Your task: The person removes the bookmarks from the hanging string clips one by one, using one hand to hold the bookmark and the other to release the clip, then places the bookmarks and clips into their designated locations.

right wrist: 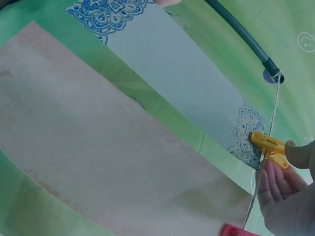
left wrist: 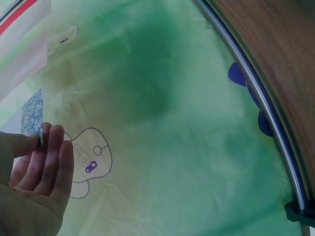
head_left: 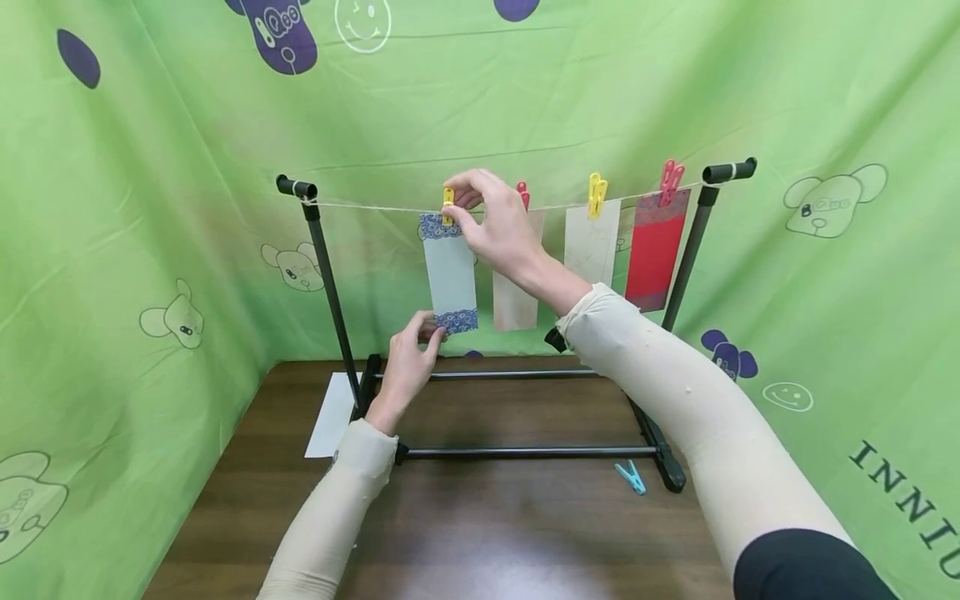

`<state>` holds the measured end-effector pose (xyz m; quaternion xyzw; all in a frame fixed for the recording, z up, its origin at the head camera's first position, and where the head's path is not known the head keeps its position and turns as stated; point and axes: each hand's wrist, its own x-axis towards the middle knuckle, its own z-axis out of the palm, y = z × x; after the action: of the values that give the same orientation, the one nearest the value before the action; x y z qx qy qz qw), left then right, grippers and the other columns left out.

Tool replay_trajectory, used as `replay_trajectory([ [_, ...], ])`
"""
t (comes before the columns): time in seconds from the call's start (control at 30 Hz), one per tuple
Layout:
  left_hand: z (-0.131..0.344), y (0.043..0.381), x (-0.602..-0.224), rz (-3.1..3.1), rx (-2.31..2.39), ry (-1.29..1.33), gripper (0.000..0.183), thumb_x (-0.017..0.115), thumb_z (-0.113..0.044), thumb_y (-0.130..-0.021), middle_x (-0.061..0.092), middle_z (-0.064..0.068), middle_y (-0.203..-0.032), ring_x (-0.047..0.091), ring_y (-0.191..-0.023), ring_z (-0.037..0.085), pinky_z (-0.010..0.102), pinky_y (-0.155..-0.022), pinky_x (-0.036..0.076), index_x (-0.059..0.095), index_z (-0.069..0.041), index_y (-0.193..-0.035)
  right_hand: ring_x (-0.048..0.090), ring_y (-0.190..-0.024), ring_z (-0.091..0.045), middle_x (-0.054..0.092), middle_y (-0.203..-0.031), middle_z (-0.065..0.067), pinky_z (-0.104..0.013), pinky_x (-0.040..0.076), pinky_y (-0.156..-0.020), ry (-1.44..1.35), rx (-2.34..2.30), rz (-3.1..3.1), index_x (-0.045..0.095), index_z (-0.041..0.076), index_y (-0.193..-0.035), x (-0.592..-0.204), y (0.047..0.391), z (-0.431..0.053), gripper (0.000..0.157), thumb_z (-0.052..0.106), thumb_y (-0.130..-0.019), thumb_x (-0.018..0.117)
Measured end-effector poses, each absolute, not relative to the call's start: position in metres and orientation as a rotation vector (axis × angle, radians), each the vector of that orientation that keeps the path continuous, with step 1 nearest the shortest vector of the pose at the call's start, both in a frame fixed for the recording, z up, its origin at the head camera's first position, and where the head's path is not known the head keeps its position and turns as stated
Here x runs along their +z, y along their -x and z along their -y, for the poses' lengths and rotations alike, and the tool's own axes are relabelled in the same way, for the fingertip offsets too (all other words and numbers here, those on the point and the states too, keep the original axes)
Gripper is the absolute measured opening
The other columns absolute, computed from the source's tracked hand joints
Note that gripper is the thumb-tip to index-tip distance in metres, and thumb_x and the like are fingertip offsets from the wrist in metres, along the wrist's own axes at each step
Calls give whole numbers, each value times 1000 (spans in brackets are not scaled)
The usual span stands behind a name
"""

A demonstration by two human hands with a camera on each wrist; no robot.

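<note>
A pale paper strip (head_left: 452, 273) with blue lace-like patterns at both ends hangs at a thin string (head_left: 367, 207). At its top edge my right hand (head_left: 495, 218) pinches a yellow clothespin (head_left: 447, 207) between thumb and fingers. The right wrist view shows this yellow clothespin (right wrist: 269, 145) over the string and the patterned end. Lower down, my left hand (head_left: 408, 360) pinches the strip's bottom left corner. In the left wrist view, the patterned corner (left wrist: 33, 115) sits between thumb and fingertips.
A beige strip (head_left: 516, 292), a cream strip (head_left: 591, 246) and a red strip (head_left: 656, 254) hang to the right from clothespins. Black posts (head_left: 330, 292) hold the string. On the table (head_left: 480, 533) lie a blue clothespin (head_left: 632, 477) and a white sheet (head_left: 330, 421).
</note>
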<state>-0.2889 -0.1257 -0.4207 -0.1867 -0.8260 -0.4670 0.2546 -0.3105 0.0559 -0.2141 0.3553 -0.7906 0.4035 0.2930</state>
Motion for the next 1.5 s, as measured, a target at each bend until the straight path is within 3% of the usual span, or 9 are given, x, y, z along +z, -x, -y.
replay_trajectory([
  [0.43,127,286,-424,2220,-1284,483,25,70,-6,-105,79,16,-104,75,-94,32,51,-91,62,65,1,-128,70,-93,-20,77,-102,-10,-43,59,-89,-1001,1133,1909,77,1,-99,-221,311,-59,7,4,-95,82],
  [0.6,128,285,-426,2211,-1261,479,23,70,-7,-105,80,15,-102,76,-92,30,49,-89,62,66,0,-126,71,-91,-19,78,-101,-12,-34,59,-86,-1029,1093,1832,77,-1,-100,-223,312,-60,9,3,-94,83],
  [0.73,129,286,-427,2201,-1247,490,22,70,-7,-105,80,15,-101,76,-90,30,48,-88,63,66,0,-125,71,-90,-17,78,-101,-11,-24,53,-77,-1014,1074,1787,77,0,-100,-225,311,-62,10,5,-93,84],
  [0.83,130,286,-428,2204,-1249,490,22,70,-6,-105,80,15,-101,75,-90,30,48,-87,62,66,1,-125,70,-89,-18,78,-101,-11,-23,46,-68,-1013,1085,1758,77,1,-99,-227,312,-63,10,4,-92,84],
  [0.97,131,285,-429,2220,-1258,468,23,70,-7,-105,80,14,-102,75,-91,30,49,-87,62,66,0,-126,70,-90,-20,78,-102,-13,-27,50,-71,-1042,1103,1714,77,-1,-99,-227,313,-63,10,1,-92,83],
  [1.1,132,285,-431,2233,-1259,455,23,70,-7,-105,80,14,-102,75,-91,30,49,-87,61,66,0,-126,71,-92,-22,78,-102,-15,-33,57,-86,-1072,1115,1689,77,-3,-101,-227,313,-64,11,-1,-92,82],
  [1.5,135,279,-437,2184,-1245,459,24,73,-5,-102,79,17,-102,75,-91,35,52,-86,61,66,2,-124,70,-98,-27,76,-106,-17,-31,56,-96,-1105,1077,1628,75,-6,-112,-231,304,-69,22,-1,-92,82],
])
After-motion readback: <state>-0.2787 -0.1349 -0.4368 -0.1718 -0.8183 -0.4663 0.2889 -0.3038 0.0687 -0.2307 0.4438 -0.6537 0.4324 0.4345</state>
